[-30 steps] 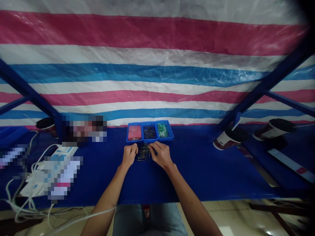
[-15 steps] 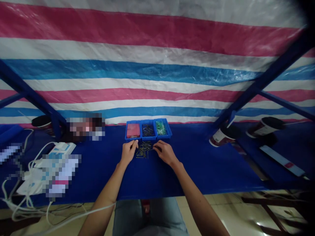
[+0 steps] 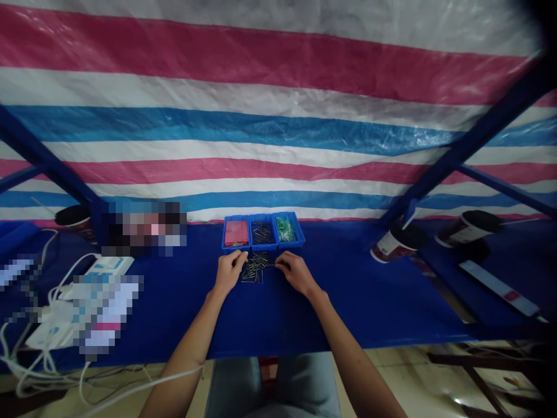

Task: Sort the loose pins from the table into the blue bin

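Observation:
A loose pile of thin metal screw-like pieces (image 3: 256, 267) lies on the blue tabletop (image 3: 265, 325). At the pile's left edge is my left hand (image 3: 229, 271), its thumb and fingertips pinched together; anything between them is too small to make out. My right hand (image 3: 296, 271) is on the pile's right side, fingers closed on a thin metal piece that points toward the pile. Behind the pile stand three joined blue bins: the left bin (image 3: 236, 233) holds pink-red flat packets, the middle bin (image 3: 262, 233) dark screws, and the right bin (image 3: 287, 229) green and clear bags.
Power strips (image 3: 104, 273) and tangled white cables lie at the left, beside a blurred patch. Dark-topped cups (image 3: 391, 242) stand at the right, with a phone-like slab (image 3: 498, 287) beyond. Blue frame bars slope on both sides before a striped sheet (image 3: 278, 133).
The view has shifted slightly. My right hand has moved a little to the right, away from the pile. My left hand stays at the pile's left edge, still pinched.

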Demonstrator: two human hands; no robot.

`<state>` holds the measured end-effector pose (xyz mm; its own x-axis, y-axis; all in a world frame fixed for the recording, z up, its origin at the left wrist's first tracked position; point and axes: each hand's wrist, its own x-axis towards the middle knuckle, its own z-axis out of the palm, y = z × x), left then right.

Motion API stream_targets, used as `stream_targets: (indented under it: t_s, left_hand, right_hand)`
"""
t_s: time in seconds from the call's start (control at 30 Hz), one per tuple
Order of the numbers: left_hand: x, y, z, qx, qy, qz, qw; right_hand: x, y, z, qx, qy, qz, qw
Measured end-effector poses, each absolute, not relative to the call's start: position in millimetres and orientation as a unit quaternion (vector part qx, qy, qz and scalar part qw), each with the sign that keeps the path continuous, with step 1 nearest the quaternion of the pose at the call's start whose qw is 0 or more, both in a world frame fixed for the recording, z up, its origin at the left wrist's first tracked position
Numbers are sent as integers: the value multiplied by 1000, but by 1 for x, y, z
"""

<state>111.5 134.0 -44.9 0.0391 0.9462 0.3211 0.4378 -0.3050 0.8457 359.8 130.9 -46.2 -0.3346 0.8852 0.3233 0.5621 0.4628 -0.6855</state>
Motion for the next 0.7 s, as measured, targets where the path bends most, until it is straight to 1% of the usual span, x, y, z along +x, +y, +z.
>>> stream_targets:
  t_s: [0.1, 0.2, 0.3, 0.53, 0.7]
  left_hand:
    - [113, 134, -44, 680, 500, 455, 286]
    - [115, 134, -42, 698, 483, 438, 296]
    - [115, 133, -41, 707, 478, 425, 303]
    - [115, 135, -49, 713, 458, 426, 318]
    - [116, 136, -51, 735, 452, 416, 287]
  right_hand:
    - [352, 137, -36, -458, -770, 240, 374]
    - [336, 146, -31, -433, -783, 235, 379]
    - [321, 150, -33, -424, -782, 231, 395]
    - [307, 131, -40, -436, -727, 245, 471]
    - [303, 123, -46, -428, -728, 248, 474]
